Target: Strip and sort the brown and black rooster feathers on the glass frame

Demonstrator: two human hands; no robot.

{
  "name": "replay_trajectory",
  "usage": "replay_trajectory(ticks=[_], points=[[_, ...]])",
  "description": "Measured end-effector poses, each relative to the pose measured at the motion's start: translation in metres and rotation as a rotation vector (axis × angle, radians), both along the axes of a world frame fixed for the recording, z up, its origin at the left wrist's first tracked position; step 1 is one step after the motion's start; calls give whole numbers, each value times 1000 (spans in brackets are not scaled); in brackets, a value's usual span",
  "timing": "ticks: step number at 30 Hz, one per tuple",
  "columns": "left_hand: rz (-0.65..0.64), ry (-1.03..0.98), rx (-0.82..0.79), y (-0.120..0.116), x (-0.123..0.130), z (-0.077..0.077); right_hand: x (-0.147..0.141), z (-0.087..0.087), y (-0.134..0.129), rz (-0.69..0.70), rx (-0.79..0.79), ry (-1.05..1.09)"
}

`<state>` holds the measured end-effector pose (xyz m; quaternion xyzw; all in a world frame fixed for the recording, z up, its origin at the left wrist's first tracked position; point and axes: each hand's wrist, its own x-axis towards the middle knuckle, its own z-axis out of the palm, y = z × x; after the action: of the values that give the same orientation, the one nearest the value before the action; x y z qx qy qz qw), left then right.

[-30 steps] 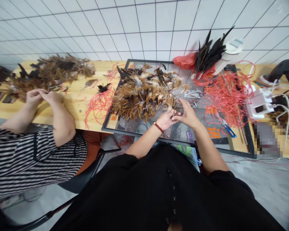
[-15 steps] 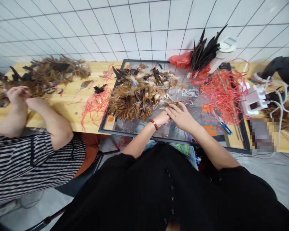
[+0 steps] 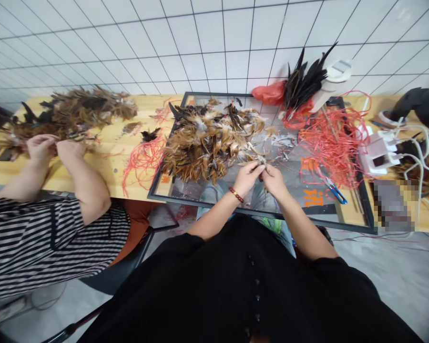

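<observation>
My left hand [image 3: 248, 177], with a red bead bracelet [image 3: 236, 194] at its wrist, is closed in a pinch on a small bunch of feathers [image 3: 258, 158]. Right beside it, my right hand [image 3: 273, 182] pinches the same feathers, and the fingertips of both hands meet. Pale feather ends stick out beyond the fingers; the exact hold is hidden. A big pile of brown feathers [image 3: 203, 147] lies just left of my hands on a black-framed glass panel [image 3: 218, 190].
Right of my hands are a heap of red strings [image 3: 332, 143], blue-handled snips [image 3: 336, 191], black feathers [image 3: 303, 83] and a white charger [image 3: 379, 150]. At left, a co-worker's hands [image 3: 43, 147] work by another feather pile [image 3: 93, 107]. A tiled wall [image 3: 207, 47] stands behind.
My right hand has gone from lying stretched over my left hand to pinching beside it. The feathers between my fingers now point away from me. The co-worker's hands have shifted slightly right.
</observation>
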<state>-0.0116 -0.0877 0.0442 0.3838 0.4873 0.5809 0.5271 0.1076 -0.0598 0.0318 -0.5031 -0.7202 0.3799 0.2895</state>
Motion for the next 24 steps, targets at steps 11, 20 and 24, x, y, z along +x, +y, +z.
replay_trajectory(ticks=[11,20,24], points=[[66,-262,-216,0,2,5,24,35,-10,149,164,-412],[-210,-305,-353,-11,6,18,31,31,12,327,392,-55],[-255,-277,-356,-13,6,17,33,23,9,346,344,-31]])
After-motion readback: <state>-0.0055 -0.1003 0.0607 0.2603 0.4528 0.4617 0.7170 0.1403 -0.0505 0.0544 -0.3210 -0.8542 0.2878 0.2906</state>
